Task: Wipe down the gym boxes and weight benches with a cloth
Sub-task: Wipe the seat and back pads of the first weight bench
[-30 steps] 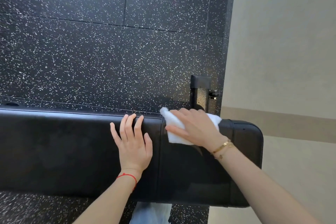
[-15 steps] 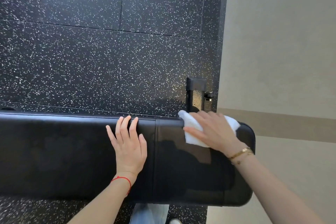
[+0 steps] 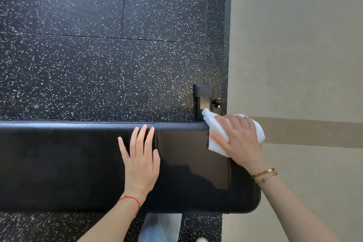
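A black padded weight bench (image 3: 68,163) runs across the lower part of the view, its rounded end at the right. My left hand (image 3: 140,155) rests flat on the pad beside the seam between its two cushions, fingers straight. My right hand (image 3: 238,137) presses a white cloth (image 3: 215,129) flat against the far right end of the bench, fingers spread over it. The cloth sticks out past my fingers at the back edge and at the right.
Black speckled rubber floor (image 3: 98,45) lies behind the bench. Smooth beige floor (image 3: 294,55) begins at the right. A black metal bench leg (image 3: 203,96) rises just behind the cloth. My trouser leg (image 3: 161,228) shows below the bench.
My right hand has slid the cloth rightward along the bench's back edge to its far end. The left hand has stayed flat at the seam.
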### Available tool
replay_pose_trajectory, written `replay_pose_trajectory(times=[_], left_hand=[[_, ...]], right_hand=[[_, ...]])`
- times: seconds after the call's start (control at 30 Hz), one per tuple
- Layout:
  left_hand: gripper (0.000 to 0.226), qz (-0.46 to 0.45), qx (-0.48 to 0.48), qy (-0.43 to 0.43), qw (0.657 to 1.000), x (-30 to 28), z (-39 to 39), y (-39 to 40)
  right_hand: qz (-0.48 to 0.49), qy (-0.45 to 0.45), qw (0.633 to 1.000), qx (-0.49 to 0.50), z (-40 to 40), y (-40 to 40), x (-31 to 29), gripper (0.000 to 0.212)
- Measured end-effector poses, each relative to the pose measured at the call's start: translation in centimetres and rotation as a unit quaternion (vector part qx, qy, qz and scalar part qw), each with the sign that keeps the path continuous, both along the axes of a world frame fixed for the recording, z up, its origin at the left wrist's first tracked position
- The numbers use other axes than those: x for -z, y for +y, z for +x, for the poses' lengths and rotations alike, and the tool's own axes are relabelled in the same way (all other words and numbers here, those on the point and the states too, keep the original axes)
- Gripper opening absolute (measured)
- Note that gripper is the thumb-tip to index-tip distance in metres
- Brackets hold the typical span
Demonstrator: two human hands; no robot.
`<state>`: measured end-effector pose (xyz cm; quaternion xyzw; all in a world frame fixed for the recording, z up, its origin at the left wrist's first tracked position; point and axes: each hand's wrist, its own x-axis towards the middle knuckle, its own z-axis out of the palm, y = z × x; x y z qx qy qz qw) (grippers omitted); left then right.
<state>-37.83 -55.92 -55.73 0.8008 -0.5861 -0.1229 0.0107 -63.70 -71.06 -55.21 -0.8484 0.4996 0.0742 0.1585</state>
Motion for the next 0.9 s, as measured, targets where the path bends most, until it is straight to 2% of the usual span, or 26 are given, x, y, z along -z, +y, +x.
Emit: replay_pose_trajectory(times=[0.23,0.43,0.7,0.9], left_hand=[[0.059,-0.025,0.007,0.003,1.0,-0.8,-4.4,3.2],[0.058,-0.015,0.024,-0.003,1.0,0.1,-8.2,5.7],[0.059,-0.055,-0.002,-0.029,0.998,2.5,-9.6,6.0],[0.057,-0.104,-0.007,-0.03,0.994,3.0,-9.6,6.4]], right_hand=[[0.004,0.003,0.999,0.036,-3.0,6.0,0.4,0.063],[-0.001,-0.012,1.0,-0.003,-5.6,13.2,0.8,0.062],[-0.075,-0.039,0.996,-0.012,-5.7,12.0,2.7,0.062],[-0.077,-0.039,0.996,0.013,-2.9,5.9,3.0,0.065]])
